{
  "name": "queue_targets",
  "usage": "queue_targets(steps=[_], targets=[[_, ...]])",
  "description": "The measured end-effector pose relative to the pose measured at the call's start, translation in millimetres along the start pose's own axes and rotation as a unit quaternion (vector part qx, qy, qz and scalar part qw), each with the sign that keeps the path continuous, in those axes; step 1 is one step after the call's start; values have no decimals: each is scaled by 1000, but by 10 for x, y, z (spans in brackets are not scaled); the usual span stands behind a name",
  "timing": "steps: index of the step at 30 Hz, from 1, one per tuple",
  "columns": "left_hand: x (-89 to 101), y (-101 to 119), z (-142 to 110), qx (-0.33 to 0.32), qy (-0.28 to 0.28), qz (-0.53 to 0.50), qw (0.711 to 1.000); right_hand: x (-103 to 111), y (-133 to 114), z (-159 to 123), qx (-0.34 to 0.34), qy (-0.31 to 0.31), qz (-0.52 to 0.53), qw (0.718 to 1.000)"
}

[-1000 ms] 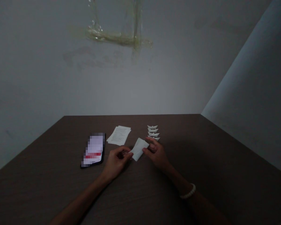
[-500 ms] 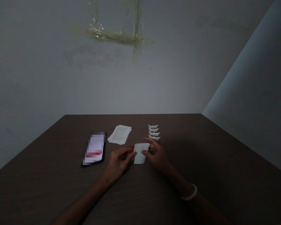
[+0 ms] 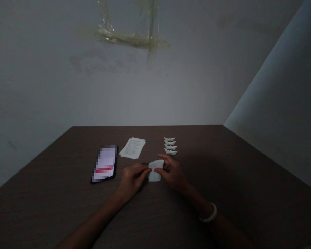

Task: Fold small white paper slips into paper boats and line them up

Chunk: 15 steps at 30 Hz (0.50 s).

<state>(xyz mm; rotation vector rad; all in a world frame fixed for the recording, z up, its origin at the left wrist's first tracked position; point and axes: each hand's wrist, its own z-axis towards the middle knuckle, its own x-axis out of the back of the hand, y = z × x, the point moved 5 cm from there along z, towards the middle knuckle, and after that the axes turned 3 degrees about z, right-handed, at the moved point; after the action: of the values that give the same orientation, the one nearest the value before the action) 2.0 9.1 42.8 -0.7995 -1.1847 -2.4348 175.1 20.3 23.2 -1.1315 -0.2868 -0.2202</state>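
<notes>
Between my hands is a small folded piece of printed paper (image 3: 155,175), its upper part bowed. My left hand (image 3: 132,178) pinches its left edge between thumb and fingers. From the right, my right hand (image 3: 173,173) grips it, thumb on the front face and the other fingers partly hidden behind; the index finger sticks out above the top edge. Just beyond my right hand, several small white paper boats (image 3: 170,145) stand in a column on the table.
A loose stack of printed paper sheets (image 3: 133,148) lies beyond my left hand. To the left rests a phone (image 3: 104,164) with a lit, blurred screen. The dark wooden table (image 3: 54,193) meets a grey wall (image 3: 191,93) with tape stuck on it.
The paper has curved more at the top and its right side has drawn slightly inward. My right thumb and index finger have shifted a little to the left.
</notes>
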Motion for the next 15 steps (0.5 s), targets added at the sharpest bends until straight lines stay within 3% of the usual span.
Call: queue_targets(steps=[15], targets=[[-35,-40,-7,28,-11,-17,999,0,-29,6,6,5,12,1000]])
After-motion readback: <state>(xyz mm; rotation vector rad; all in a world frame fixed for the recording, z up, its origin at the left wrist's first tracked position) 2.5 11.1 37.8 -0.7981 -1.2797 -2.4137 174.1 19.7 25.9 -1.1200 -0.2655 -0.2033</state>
